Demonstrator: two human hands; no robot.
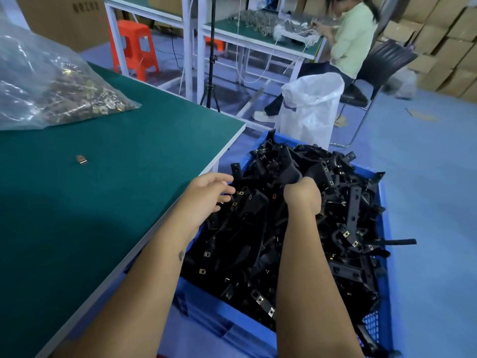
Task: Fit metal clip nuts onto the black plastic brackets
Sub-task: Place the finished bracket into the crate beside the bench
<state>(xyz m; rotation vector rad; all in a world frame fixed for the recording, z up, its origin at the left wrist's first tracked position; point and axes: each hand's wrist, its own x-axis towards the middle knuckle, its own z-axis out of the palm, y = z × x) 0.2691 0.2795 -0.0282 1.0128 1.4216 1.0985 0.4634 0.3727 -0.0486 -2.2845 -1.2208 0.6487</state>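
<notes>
Green worktop fills left side. Blue crate just beside its right edge, heaped with black plastic brackets, many already carrying metal clip nuts. Clear bag of clip nuts on worktop, far left. Both hands over crate: right hand gripping one black bracket; left hand spread, fingers relaxed, touching pile. Single loose clip nut on worktop.

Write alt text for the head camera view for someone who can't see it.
Both hands reach into a blue crate heaped with black brackets; the right hand grips one, the left hand hovers with relaxed fingers. On the green table lie a single clip nut and a clear bag of nuts.
</notes>
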